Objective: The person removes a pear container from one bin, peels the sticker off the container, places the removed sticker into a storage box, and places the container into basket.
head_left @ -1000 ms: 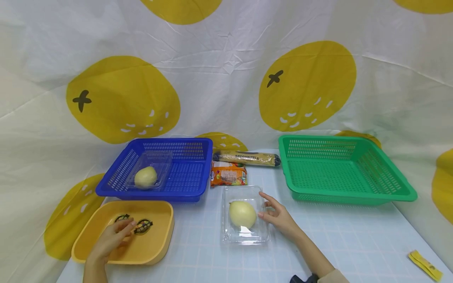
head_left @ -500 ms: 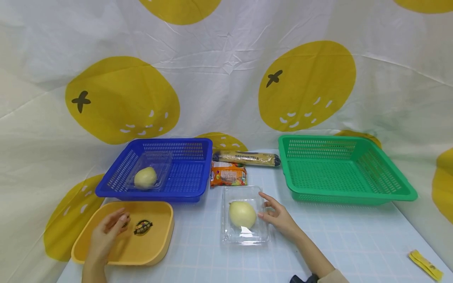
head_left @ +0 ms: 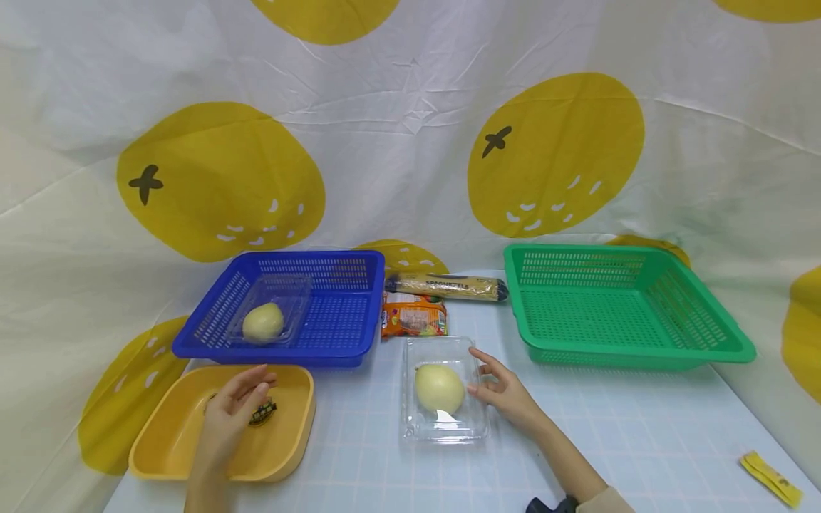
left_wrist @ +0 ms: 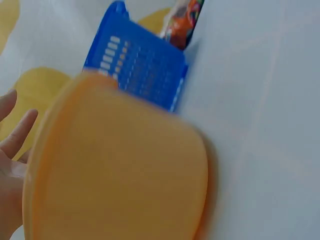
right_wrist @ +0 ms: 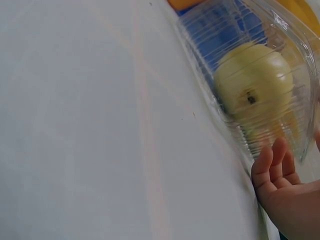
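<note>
In the head view, my right hand (head_left: pixel 503 392) touches the right side of a clear plastic clamshell box (head_left: pixel 420 427), its index finger and thumb at the box's right edge. Inside the box lies a pale yellow-green round fruit (head_left: pixel 439 389) with a small stem; a dark spot marks its end in the right wrist view. My left hand (head_left: pixel 231 413) is over a yellow tray (head_left: pixel 301 434), its thumb and fingers apart and nothing seen between them. A dark round label (head_left: pixel 264 411) shows in the tray beside this hand, and another is mostly hidden behind it.
A blue basket (head_left: pixel 340 353) at back left holds another clear box with a similar fruit (head_left: pixel 263 323). A green basket (head_left: pixel 641 356) stands at back right. Between them lie a spaghetti pack (head_left: pixel 449 287) and an orange packet (head_left: pixel 415 318). A yellow packet (head_left: pixel 770 477) sits far right.
My left hand has risen from the tray's labels, moved left, then shifted right and slightly farther away. My right hand and the box have stayed in place.
</note>
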